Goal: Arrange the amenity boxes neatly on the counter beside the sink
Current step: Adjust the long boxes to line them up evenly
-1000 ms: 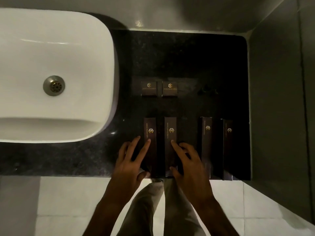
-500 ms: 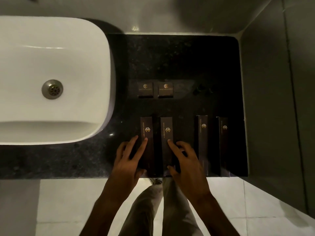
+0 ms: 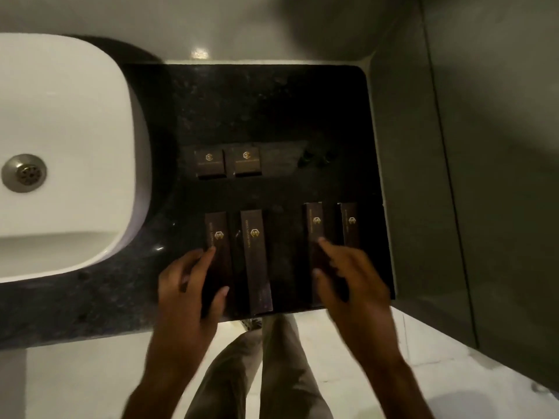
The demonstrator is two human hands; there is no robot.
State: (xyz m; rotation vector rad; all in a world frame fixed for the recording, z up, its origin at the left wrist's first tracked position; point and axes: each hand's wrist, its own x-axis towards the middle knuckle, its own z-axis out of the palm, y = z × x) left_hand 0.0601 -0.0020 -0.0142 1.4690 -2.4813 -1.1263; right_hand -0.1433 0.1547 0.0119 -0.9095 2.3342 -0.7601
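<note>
Dim bathroom, grey walls (image 3: 484, 146), pale tiled floor (image 3: 75, 382), white basin (image 3: 60, 116) at left

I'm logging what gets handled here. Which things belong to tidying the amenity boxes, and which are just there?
Part of the job:
- four long dark brown boxes with gold logos in the near row
- two small square dark boxes behind them
- black speckled stone counter
- left hand and right hand

Just there:
- white ceramic sink with metal drain
- small dark items, too dim to identify
</note>
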